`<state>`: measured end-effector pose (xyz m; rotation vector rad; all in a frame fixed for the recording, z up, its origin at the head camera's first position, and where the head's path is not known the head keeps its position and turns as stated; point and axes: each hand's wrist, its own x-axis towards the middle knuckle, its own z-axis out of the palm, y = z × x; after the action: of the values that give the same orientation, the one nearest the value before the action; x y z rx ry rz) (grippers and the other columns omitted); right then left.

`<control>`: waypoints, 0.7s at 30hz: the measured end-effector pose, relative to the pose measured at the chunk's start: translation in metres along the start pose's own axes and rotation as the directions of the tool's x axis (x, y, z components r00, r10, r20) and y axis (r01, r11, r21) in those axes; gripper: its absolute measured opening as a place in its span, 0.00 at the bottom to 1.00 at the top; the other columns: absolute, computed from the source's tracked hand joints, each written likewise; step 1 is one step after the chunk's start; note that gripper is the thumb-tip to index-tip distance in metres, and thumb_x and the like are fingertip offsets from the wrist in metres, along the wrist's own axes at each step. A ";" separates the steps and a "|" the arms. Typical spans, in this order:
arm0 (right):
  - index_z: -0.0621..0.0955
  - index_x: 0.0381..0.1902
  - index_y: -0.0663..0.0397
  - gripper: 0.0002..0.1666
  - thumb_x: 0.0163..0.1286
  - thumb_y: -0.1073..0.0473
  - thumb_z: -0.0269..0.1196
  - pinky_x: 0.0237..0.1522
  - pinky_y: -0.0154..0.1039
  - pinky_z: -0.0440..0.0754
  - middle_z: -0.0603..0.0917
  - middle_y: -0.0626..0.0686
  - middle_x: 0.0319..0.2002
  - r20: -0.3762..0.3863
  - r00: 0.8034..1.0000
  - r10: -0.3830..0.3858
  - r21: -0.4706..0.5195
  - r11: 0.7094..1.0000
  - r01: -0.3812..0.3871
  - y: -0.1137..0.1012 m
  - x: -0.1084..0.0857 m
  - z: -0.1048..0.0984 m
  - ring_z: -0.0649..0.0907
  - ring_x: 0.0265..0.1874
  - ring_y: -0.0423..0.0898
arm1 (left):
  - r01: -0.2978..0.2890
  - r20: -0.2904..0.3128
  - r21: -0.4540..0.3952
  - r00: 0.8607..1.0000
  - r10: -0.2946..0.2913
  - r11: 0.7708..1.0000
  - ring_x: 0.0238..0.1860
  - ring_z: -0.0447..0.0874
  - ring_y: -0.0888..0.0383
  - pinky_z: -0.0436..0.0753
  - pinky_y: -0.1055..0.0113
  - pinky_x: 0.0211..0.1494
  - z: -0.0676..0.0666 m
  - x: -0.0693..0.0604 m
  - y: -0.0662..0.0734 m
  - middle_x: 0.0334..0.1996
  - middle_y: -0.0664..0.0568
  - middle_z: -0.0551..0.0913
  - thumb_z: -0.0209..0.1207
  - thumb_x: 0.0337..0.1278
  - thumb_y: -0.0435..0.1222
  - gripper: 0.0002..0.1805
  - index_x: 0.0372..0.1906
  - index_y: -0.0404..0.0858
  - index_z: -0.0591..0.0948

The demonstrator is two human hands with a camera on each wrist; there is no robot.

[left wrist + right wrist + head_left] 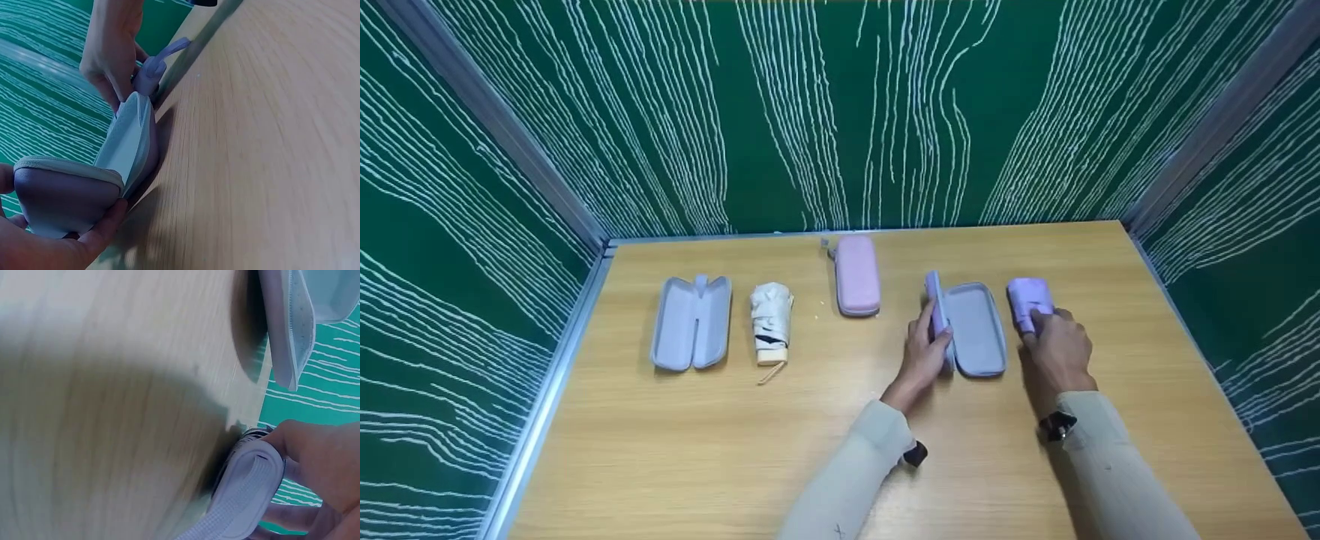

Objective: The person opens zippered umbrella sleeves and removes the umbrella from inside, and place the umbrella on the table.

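Observation:
A purple zip case with a grey lining (976,330) lies unfolded on the table, one half tipped upright. My left hand (922,356) grips that raised half, thumb on one side and fingers on the other, as the left wrist view also shows. To the right of the case, my right hand (1061,349) holds a folded purple compact umbrella (1030,294) near its handle end. In the right wrist view the umbrella's handle base (253,489) and its wrist strap show, with fingers around the side. The umbrella lies close to the tabletop, beside the case.
An open pale grey case (675,322) stands at the left, with a folded white umbrella (771,319) beside it. A closed pink zip case (858,274) lies near the back edge. Green walls with white lines (780,112) enclose the wooden table (697,450).

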<state>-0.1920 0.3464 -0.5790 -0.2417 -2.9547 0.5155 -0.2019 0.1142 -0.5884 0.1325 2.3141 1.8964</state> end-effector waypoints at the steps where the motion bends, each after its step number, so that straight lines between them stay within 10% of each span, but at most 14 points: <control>1: 0.82 0.63 0.66 0.25 0.69 0.65 0.68 0.40 0.71 0.82 0.79 0.80 0.53 -0.017 1.000 -0.005 0.004 1.000 0.005 0.001 0.000 0.001 0.83 0.45 0.79 | 0.003 -0.001 0.000 1.000 -0.003 1.000 0.62 0.74 0.48 0.72 0.52 0.72 0.001 0.001 0.000 0.63 0.40 0.74 0.57 0.74 0.39 0.36 0.83 0.45 0.63; 21: 0.75 0.72 0.66 0.28 0.76 0.66 0.63 0.54 0.74 0.79 0.73 0.80 0.64 0.075 0.992 0.101 0.015 0.995 -0.103 0.012 0.010 -0.003 0.77 0.58 0.80 | 0.028 0.021 0.007 0.999 -0.028 1.000 0.66 0.73 0.46 0.69 0.50 0.76 0.013 0.018 0.001 0.65 0.39 0.73 0.55 0.76 0.40 0.36 0.84 0.47 0.62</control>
<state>-0.2000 0.3607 -0.5793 -0.3812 -3.0196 0.5775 -0.2175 0.1301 -0.5910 0.1197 2.2963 1.8656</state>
